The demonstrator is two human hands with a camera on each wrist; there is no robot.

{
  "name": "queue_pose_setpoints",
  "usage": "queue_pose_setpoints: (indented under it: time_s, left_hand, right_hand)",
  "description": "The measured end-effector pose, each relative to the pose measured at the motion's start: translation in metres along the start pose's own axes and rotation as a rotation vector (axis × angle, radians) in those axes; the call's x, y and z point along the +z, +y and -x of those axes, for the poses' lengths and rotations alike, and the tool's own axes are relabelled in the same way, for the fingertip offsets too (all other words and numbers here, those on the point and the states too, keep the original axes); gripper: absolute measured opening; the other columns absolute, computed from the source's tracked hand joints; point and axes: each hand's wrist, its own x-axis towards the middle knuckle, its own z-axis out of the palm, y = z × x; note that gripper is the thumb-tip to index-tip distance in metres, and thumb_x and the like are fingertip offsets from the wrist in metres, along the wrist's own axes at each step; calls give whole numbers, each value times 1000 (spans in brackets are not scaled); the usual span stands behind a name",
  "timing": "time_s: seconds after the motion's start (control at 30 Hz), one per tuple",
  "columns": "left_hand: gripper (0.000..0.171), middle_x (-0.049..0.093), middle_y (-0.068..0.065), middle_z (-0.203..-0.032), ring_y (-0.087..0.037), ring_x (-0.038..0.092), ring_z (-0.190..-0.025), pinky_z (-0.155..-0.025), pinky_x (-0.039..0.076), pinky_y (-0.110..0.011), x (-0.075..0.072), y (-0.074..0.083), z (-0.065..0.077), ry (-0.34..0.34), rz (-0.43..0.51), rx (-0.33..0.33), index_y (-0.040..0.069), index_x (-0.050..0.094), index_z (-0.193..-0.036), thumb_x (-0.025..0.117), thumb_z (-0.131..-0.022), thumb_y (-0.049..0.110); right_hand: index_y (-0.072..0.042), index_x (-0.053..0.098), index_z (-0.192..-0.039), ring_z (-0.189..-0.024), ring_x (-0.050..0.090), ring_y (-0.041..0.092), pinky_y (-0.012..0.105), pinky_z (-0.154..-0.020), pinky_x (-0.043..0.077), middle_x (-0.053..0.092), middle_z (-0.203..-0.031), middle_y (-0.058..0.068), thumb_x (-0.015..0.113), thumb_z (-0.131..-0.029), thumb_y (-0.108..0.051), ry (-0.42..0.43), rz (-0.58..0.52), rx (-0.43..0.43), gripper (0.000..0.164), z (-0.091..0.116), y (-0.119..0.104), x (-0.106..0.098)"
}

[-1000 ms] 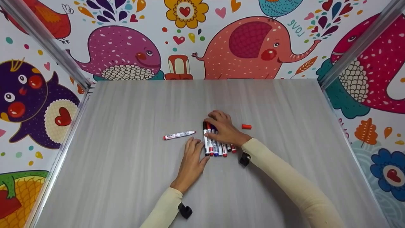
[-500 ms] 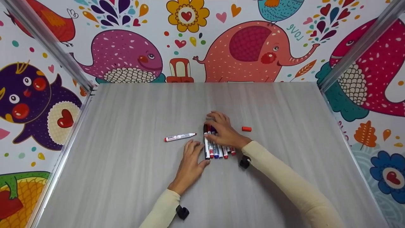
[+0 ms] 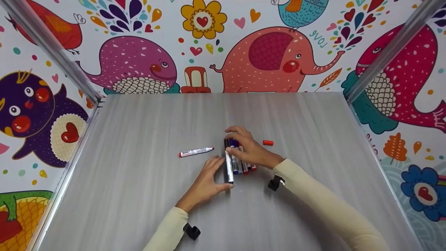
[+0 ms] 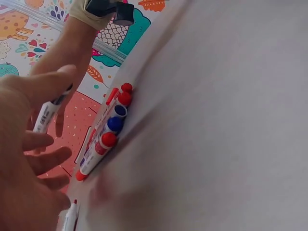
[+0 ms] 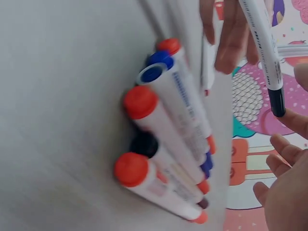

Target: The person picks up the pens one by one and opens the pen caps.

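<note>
A black-capped marker (image 3: 229, 167) is raised off the table between the two hands. The right hand (image 3: 249, 148) holds it near its black cap (image 5: 276, 102), with the thumb along the side and a fingertip at the cap's end. The left hand (image 3: 204, 181) touches the other end with its thumb (image 4: 65, 77). Its other fingers (image 4: 50, 159) are spread, beside the barrel. Below lies a row of several white markers with red, blue and black ends (image 5: 163, 103), partly hidden by the right hand in the head view.
An uncapped red marker (image 3: 196, 152) lies left of the row, tip pointing right. A loose red cap (image 3: 268, 143) lies to the right. Beneath is a grey wood-grain table (image 3: 139, 209), bordered by patterned walls (image 3: 198, 45) and metal corner posts (image 3: 383, 52).
The black-capped marker has come up from the row's left end and shifted towards the person. The left thumb has moved with its end. The loose cap and uncapped marker have stayed put.
</note>
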Motion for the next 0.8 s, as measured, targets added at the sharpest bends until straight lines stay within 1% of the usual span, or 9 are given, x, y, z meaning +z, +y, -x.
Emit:
queue_pose_setpoints:
  time_s: [0.1,0.2,0.27,0.33,0.4,0.5,0.63,0.7,0.8]
  left_hand:
    - [97,44,-28,-167,-44,39,-157,-126,33,-63,0,2,1,-43,38,16,-3,47,-163,97,-86,29]
    - [101,43,-25,-169,-43,39,-157,-126,32,-63,-1,5,3,-96,110,-20,0,43,-166,96,-86,32]
    - [103,40,-23,-172,-43,37,-159,-128,29,-63,-2,7,5,-131,175,-57,1,40,-168,95,-87,32]
    - [104,37,-23,-174,-42,34,-161,-130,26,-61,-3,9,6,-170,271,-78,2,34,-171,93,-89,28]
    - [104,36,-24,-174,-41,32,-163,-131,25,-58,-4,11,7,-202,375,-77,-1,29,-171,91,-91,23]
    - [101,41,-25,-171,-40,35,-162,-129,30,-52,-4,13,7,-242,548,-51,-4,25,-171,87,-94,13]
    - [87,57,-22,-159,-44,44,-154,-119,45,-45,-4,16,6,-255,690,-28,-7,31,-166,81,-97,11]
    - [77,65,-19,-150,-46,51,-146,-110,50,-41,-4,15,6,-235,702,-30,-9,37,-161,77,-100,14]
    - [61,75,-17,-133,-47,62,-131,-101,52,-38,-5,14,7,-177,664,-44,-11,48,-152,72,-104,17]
  right_hand:
    - [-12,62,-145,-153,37,29,61,-126,33,47,-163,11,66,-111,-34,-1,-19,-34,41,4,-6,-3]
    - [-11,63,-145,-150,43,31,62,-123,37,52,-158,12,68,-110,-28,-4,-76,-53,39,7,-11,-5]
    - [-11,63,-144,-146,48,32,64,-121,40,56,-155,10,69,-110,-26,-8,-130,-44,38,8,-14,-5]
    - [-10,62,-144,-141,52,37,65,-117,45,59,-151,9,71,-109,-25,-7,-187,-21,39,9,-17,-5]
    - [-8,62,-144,-136,56,41,66,-114,47,62,-147,8,72,-109,-25,-2,-231,8,40,11,-18,-4]
    - [-5,63,-143,-129,61,41,67,-112,48,66,-140,11,74,-108,-24,20,-287,48,42,14,-20,-3]
    - [-5,65,-138,-128,65,31,69,-115,44,70,-134,18,76,-106,-20,65,-338,63,37,19,-20,0]
    - [-6,67,-135,-128,66,30,70,-115,42,70,-132,20,77,-105,-16,89,-345,56,34,22,-21,1]
    - [-6,67,-132,-128,66,30,68,-115,44,71,-130,19,80,-103,-14,108,-332,39,33,26,-22,4]
